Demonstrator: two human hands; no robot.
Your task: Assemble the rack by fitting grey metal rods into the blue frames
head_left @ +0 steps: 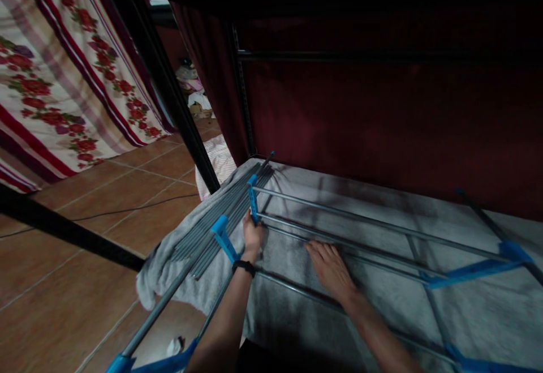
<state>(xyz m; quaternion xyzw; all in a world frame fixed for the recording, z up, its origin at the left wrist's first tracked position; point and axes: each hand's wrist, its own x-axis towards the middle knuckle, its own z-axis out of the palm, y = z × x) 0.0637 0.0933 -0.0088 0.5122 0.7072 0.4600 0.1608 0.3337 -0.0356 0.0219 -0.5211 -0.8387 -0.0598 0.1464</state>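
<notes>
My left hand (253, 232), with a dark band at its wrist, is closed round the lower end of a blue plastic connector (253, 198). Several grey metal tubes (322, 205) run from this connector to another blue bracket (477, 271) at the right. My right hand (328, 265) lies flat with fingers stretched out beside the lowest tube, its fingertips at or over it; firm contact is unclear. Nearer me, a second blue connector (224, 240) joins a slanting tube (163, 308). The frame rests on a grey blanket (292, 311).
A bundle of loose grey tubes (212, 223) lies on the blanket's left side. Black bed posts (169, 84) and a dark red curtain (382, 124) surround the bed. A floral cloth (63, 78) hangs at left above the tiled floor (63, 260), where a cable (127, 210) runs.
</notes>
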